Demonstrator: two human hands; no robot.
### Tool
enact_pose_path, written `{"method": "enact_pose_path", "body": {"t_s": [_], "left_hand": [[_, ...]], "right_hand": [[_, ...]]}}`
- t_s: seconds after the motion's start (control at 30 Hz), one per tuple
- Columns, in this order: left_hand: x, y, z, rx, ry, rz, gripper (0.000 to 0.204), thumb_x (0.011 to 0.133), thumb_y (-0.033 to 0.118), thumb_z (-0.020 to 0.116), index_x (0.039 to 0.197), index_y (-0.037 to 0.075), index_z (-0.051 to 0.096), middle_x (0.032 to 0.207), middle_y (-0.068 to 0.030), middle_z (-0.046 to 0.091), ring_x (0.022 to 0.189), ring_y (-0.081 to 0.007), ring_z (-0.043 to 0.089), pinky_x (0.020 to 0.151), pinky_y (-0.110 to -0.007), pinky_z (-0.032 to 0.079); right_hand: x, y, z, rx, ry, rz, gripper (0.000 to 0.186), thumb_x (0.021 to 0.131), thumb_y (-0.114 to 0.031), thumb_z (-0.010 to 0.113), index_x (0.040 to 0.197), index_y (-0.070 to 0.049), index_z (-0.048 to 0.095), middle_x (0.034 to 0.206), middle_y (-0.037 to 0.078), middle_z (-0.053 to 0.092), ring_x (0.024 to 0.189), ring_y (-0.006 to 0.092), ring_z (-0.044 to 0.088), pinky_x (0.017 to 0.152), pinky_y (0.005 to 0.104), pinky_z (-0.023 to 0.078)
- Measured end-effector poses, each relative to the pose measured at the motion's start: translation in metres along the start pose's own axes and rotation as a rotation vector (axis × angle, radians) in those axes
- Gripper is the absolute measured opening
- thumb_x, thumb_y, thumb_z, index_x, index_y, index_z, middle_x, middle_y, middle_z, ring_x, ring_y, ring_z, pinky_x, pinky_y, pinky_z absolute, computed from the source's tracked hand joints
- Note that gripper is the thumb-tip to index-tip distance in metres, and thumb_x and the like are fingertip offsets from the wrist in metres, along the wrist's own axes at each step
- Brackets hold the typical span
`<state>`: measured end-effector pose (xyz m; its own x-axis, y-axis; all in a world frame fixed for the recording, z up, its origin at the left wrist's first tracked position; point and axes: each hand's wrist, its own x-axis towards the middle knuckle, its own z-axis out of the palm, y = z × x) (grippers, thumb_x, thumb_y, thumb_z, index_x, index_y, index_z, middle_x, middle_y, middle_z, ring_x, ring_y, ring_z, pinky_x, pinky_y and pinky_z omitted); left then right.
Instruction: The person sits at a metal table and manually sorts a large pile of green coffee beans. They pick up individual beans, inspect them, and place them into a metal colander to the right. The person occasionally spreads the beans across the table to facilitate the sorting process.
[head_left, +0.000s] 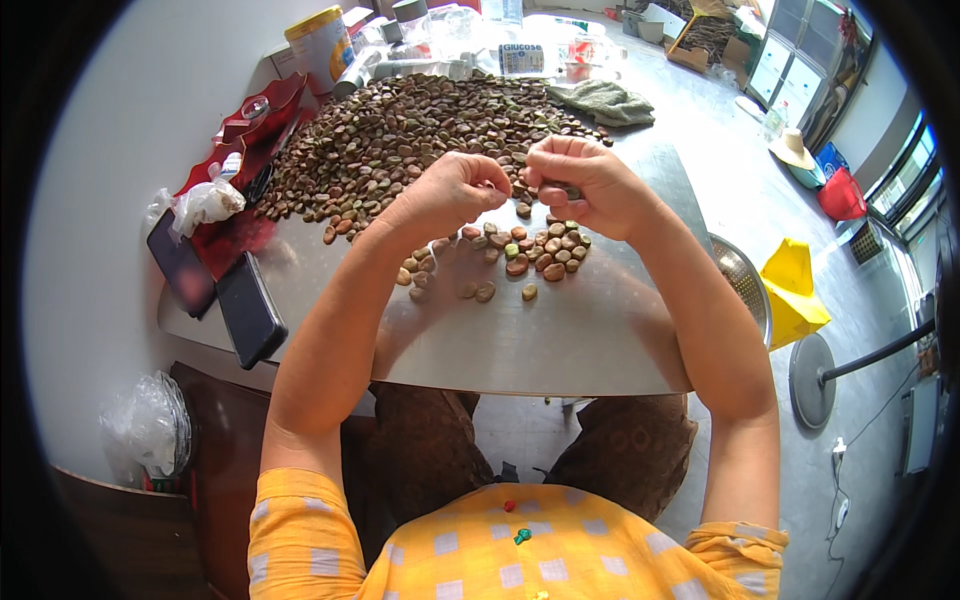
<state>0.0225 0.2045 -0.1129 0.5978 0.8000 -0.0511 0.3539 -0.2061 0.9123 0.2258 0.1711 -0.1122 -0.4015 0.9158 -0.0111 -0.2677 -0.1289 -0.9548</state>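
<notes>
A large heap of brown and greenish broad beans (390,120) covers the back of a steel-topped table (520,350). Nearer me lies a loose scattering of beans (550,255), with a few bright green ones. My left hand (465,190) is raised at the front of the heap, fingers curled into a pinch; what is between the fingertips is too small to name. My right hand (575,185) faces it closely, fingers closed on a dark bean, partly hidden by them.
At left lie two phones (250,305), a red tray (230,230) and crumpled plastic (205,205). Bottles (430,25) and a grey cloth (600,100) are behind the heap. A steel colander (742,275), yellow bag (792,295) and stand base (812,380) are at right.
</notes>
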Motion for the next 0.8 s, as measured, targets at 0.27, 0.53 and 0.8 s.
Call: {"method": "enact_pose_path", "body": {"t_s": [0.27,0.53,0.8], "left_hand": [[-0.011,0.009,0.003,0.422,-0.098,0.002,0.010,0.076,0.004,0.068,0.085,0.000,0.066,0.069,-0.0026,0.061,0.064,-0.0093,0.054,0.060,-0.028,0.046],[-0.015,0.006,0.013,0.620,-0.046,0.100,0.016,0.071,0.004,0.070,0.086,0.000,0.065,0.071,-0.0125,0.063,0.067,-0.0201,0.060,0.064,-0.033,0.048],[-0.007,0.007,0.003,0.165,-0.040,0.014,0.011,0.080,0.011,0.067,0.086,0.003,0.066,0.069,-0.0029,0.059,0.061,-0.0103,0.054,0.055,-0.025,0.043]], "right_hand": [[0.005,0.022,0.011,-1.414,0.148,-0.270,0.016,0.079,-0.020,0.066,0.088,-0.007,0.065,0.083,0.012,0.066,0.083,0.0253,0.064,0.076,0.0357,0.049],[0.007,0.024,0.010,-1.627,0.104,-0.288,0.014,0.080,-0.018,0.062,0.085,-0.005,0.063,0.080,0.013,0.064,0.079,0.0294,0.063,0.075,0.0376,0.049],[0.013,0.028,-0.003,-1.182,0.253,-0.250,0.018,0.088,-0.017,0.055,0.083,-0.001,0.060,0.077,0.009,0.063,0.067,0.0204,0.059,0.062,0.0319,0.048]]}}
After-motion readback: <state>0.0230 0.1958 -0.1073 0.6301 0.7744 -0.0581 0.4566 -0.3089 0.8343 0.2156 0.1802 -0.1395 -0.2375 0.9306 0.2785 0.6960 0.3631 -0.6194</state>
